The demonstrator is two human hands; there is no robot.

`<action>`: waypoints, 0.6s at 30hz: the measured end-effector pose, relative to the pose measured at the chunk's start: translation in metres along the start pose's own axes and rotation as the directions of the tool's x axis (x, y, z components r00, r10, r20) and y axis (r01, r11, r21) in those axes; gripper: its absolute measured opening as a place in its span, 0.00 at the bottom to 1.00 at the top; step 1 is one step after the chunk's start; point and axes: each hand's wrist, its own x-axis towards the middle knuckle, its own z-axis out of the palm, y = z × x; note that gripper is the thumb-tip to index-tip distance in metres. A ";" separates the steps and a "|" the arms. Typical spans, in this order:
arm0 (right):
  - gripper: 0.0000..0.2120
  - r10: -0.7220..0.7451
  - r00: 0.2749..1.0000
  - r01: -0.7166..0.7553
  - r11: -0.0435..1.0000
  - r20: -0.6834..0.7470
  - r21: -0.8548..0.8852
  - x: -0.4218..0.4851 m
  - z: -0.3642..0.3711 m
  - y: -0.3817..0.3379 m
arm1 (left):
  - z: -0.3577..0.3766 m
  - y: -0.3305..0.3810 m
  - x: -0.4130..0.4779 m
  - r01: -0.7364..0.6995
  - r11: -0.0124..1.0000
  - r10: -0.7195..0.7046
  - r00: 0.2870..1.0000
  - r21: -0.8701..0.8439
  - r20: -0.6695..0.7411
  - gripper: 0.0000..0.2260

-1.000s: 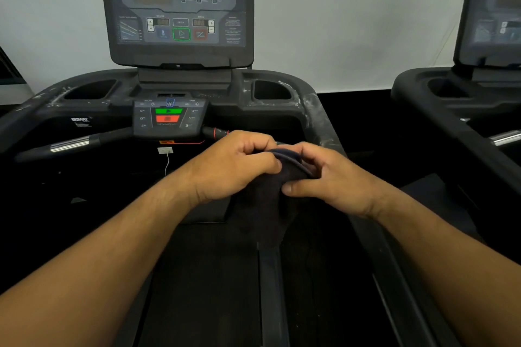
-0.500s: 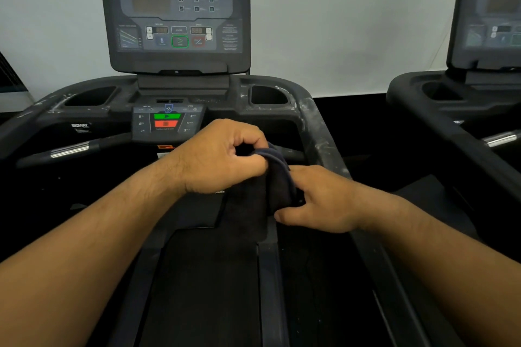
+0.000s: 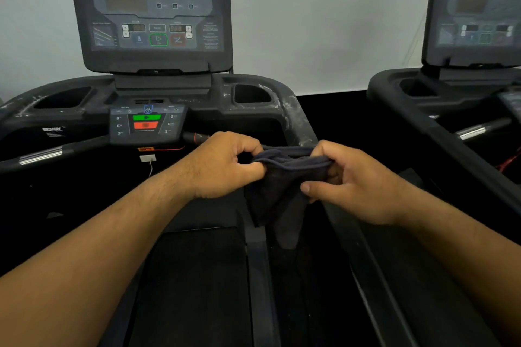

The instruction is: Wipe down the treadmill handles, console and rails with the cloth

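Note:
A dark navy cloth (image 3: 277,186) hangs bunched between both hands above the treadmill deck. My left hand (image 3: 222,166) pinches its left end and my right hand (image 3: 349,180) grips its right end, the top edge stretched between them. The dark console (image 3: 152,11) stands upright ahead, with a small control panel (image 3: 148,124) holding green and red buttons below it. A handle with a chrome section (image 3: 42,155) runs left of the panel. The dusty, scuffed right rail (image 3: 296,118) curves down just behind my hands.
The black running belt (image 3: 194,284) lies below my forearms. A cup holder (image 3: 251,93) sits at the console's right, another at its left. A second treadmill (image 3: 468,36) stands at the right with its own chrome handle. A pale wall runs behind.
My hands have moved apart, stretching the cloth's top edge out between them; before, they were close together with the cloth bunched.

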 end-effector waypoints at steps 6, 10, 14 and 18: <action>0.05 -0.048 0.973 0.022 0.993 -0.228 -0.113 -0.016 -0.039 0.010 | 0.030 0.021 0.020 -0.027 0.947 0.015 0.999 -0.320 -0.038 0.05; 0.09 -0.106 0.911 -0.026 0.950 -0.399 -0.312 -0.016 -0.055 0.022 | 0.054 0.032 0.045 -0.082 0.967 0.045 0.987 -0.243 -0.154 0.02; 0.08 -0.259 0.780 -0.036 0.891 -0.570 -0.453 -0.013 -0.069 0.030 | 0.059 0.054 0.065 -0.189 0.981 0.163 0.937 -0.054 -0.308 0.04; 0.09 -0.344 0.812 0.041 0.840 -0.472 -0.541 -0.034 -0.072 0.048 | 0.079 0.058 0.055 -0.232 0.970 0.205 0.939 -0.067 -0.278 0.21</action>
